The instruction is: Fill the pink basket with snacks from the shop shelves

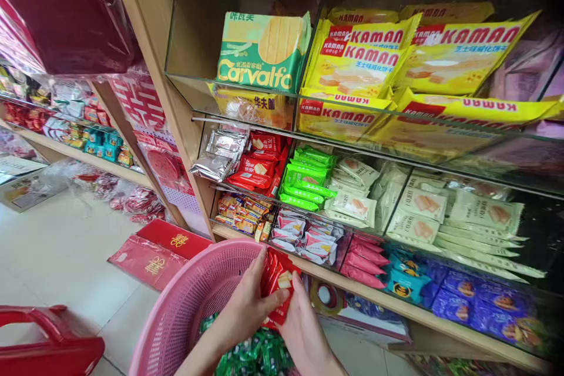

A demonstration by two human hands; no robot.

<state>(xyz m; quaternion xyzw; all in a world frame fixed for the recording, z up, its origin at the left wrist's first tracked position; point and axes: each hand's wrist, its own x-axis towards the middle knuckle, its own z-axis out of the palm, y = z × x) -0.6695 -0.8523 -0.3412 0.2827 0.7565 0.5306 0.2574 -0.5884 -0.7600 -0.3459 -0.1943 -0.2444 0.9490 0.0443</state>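
Both hands are closed on a red snack packet (274,273) with a picture of pale wafers or biscuits on it. My left hand (247,299) grips its left side, thumb across the front. My right hand (304,323) holds its right edge; part of those fingers is hidden behind the packet. Whether it is one packet or a few stacked is unclear. Below the hands stands a pink plastic basket (176,311) with perforated walls. Inside it lie many green-wrapped sweets (258,352). Similar red packets (258,167) fill a shelf compartment just above.
Shelves hold yellow KAMAN packs (361,61), a green Carvalfo pack (264,50), bright green packets (308,176), pale packets (352,194) and purple packets (467,294). Clear dividers edge the compartments. Red envelopes (163,252) lie on the floor, with a red plastic object (48,341) at lower left.
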